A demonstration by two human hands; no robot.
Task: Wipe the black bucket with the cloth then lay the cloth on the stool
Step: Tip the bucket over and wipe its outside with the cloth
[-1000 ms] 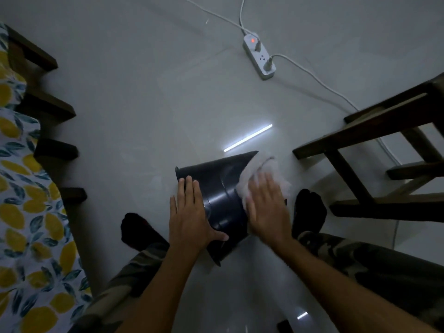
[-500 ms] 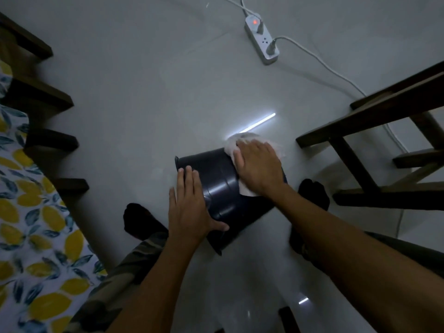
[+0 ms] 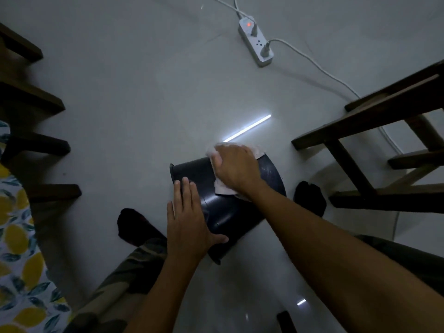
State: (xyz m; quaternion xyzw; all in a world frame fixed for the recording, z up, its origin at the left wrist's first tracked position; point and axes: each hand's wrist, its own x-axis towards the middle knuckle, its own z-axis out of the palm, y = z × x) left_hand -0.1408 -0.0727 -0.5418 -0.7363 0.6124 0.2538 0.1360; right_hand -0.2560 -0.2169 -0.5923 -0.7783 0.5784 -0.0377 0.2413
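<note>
- Left hand [image 3: 189, 219]: nearest item; laid flat and open on the near flank of the bucket, fingers spread, gripping nothing, steadying it.
- Bucket [image 3: 228, 212]: black, lying on its side on the floor [image 3: 144, 92] between the person's two dark-socked feet; the landmark for all entries below.
- Right hand [image 3: 236, 168]: on the far upper side of the bucket, palm down, fingers curled lightly over the cloth and pressing it to the wall.
- Cloth [image 3: 223, 188]: white, crumpled, pinned between right hand and bucket; edges show beyond the fingers and below the wrist.
- Stool [image 3: 360, 126]: dark wood, just right of the bucket and beyond it; no cloth on the visible part.
- Power strip [image 3: 255, 44]: well beyond the bucket, with white cables.
- Progress, judged: wiping underway, extent covered cannot be told; laying the cloth on the stool not yet done.
</note>
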